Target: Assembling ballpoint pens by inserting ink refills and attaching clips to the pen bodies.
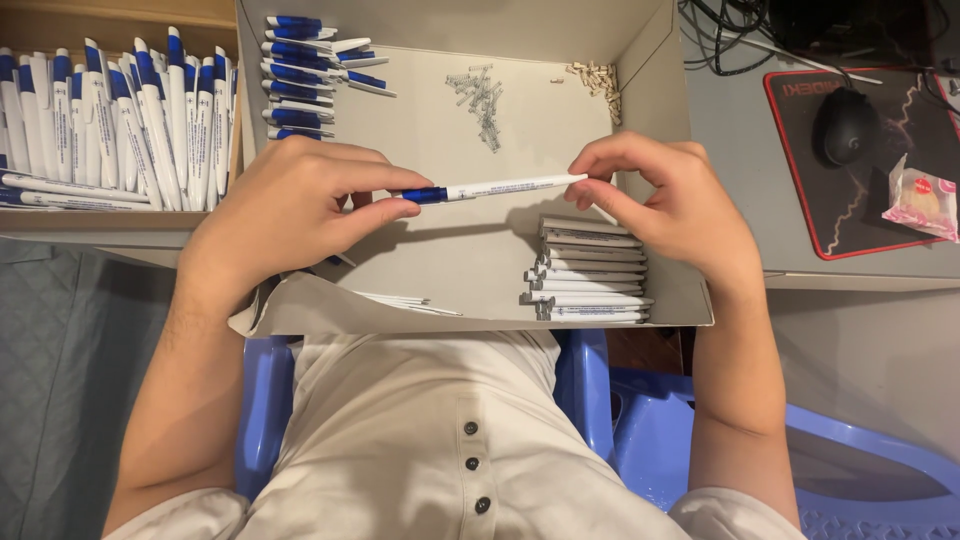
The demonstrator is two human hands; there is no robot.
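**A:** Where is the pen (497, 187) right now?

**B:** It lies level between both hands, above the floor of the open cardboard box (455, 265). The left hand (290, 205) is closed around the blue grip end, thumb and forefinger pinching it. The right hand (665, 200) pinches the white barrel's far tip with its fingertips.

**A:** So both hands are gripping the same pen. What makes this hold work well?

**B:** I'd say keeping the two halves on one straight line. If the blue end tilts against the white barrel, the join would likely bind. The left hand looks best as the steady anchor, while the right hand's lighter pinch does the fine work.

**A:** Anything nearby to watch for?

**B:** The small metal springs (482, 95) sit loose at the back of the box, well apart from the hands, and a heap of tiny pale parts (598, 78) fills the back right corner. Working low over the box seems wise, so anything dropped lands inside it.

**A:** And the other pens?

**B:** A row of blue-and-white pens (300, 75) lies at the back left, white barrels (590, 275) are stacked near the right wrist, and a second box (110, 120) on the left is full of pens. A computer mouse (845, 125) rests on a mat on the desk (740, 150).
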